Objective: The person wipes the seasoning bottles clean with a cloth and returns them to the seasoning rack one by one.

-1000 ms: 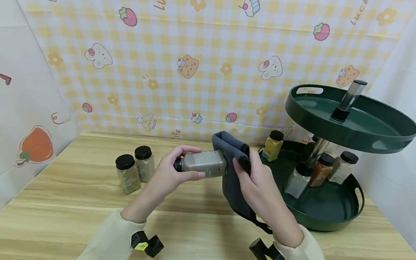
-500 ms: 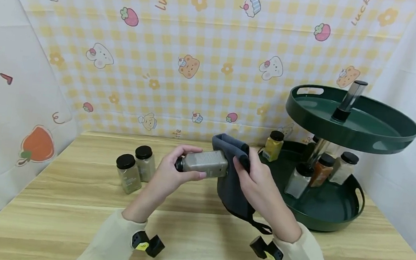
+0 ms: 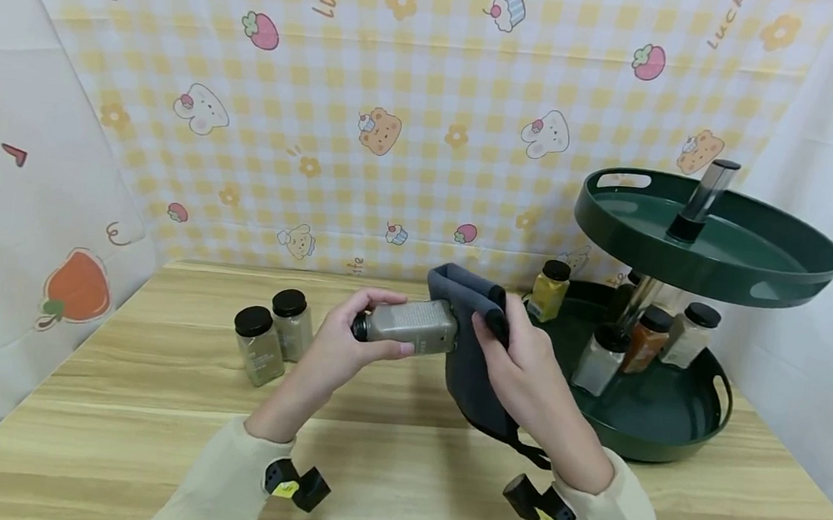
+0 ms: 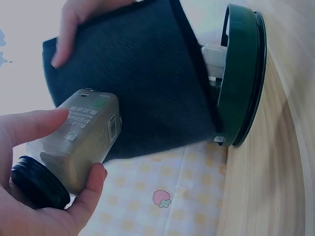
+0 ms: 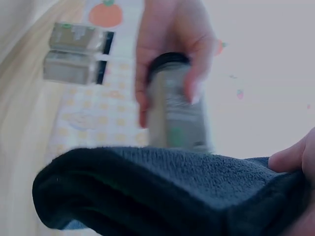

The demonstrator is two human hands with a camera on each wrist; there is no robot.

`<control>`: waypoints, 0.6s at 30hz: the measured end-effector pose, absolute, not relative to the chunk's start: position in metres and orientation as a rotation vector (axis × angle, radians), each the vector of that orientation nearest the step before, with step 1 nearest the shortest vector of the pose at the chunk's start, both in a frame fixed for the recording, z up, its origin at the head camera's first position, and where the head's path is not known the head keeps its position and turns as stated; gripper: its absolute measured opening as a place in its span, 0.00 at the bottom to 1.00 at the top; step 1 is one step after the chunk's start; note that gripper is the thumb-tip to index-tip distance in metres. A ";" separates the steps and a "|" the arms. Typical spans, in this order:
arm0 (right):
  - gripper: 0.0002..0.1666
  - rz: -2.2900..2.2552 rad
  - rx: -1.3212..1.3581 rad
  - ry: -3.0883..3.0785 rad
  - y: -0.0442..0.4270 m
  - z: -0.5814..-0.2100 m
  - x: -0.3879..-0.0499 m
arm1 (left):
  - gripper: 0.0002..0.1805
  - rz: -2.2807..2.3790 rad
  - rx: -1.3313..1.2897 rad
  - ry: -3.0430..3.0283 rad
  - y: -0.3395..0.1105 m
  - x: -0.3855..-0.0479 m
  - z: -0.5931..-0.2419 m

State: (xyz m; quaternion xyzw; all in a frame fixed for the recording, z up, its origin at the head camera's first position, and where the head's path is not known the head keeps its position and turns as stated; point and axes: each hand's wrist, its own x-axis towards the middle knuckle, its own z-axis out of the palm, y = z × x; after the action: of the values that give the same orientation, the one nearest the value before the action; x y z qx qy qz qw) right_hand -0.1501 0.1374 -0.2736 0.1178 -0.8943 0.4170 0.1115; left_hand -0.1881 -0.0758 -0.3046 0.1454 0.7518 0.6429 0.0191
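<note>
Over the table (image 3: 147,401), hands (image 3: 337,338) (image 3: 526,371) hold jar (image 3: 413,327) (sideways) and cloth (image 3: 471,378).

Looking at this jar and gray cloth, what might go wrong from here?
The jar lies sideways in the left hand, above the table, so it might slip and drop. Two other jars stand near the left forearm, which might knock them over. A strap dangling from the gray cloth might snag.

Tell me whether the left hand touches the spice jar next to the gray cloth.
Touching: the left wrist view shows the left hand gripping the spice jar, thumb across its printed face.
</note>
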 end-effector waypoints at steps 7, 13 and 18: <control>0.13 1.221 0.380 -2.564 0.138 -0.264 -0.138 | 0.30 1.988 0.460 2.360 -0.074 -0.190 -0.307; 0.15 1.247 0.348 -2.624 0.137 -0.271 -0.149 | 0.30 2.014 0.464 2.339 -0.074 -0.187 -0.306; 0.17 1.239 0.342 -2.696 0.137 -0.280 -0.161 | 0.30 2.025 0.477 2.323 -0.076 -0.186 -0.303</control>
State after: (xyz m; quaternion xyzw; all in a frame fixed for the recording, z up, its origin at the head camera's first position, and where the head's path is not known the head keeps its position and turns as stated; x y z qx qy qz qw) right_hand -0.1615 0.1368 -0.2795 0.1141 -0.8999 0.4137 0.0774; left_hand -0.1860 -0.0755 -0.3033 0.1529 0.7449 0.6493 0.0118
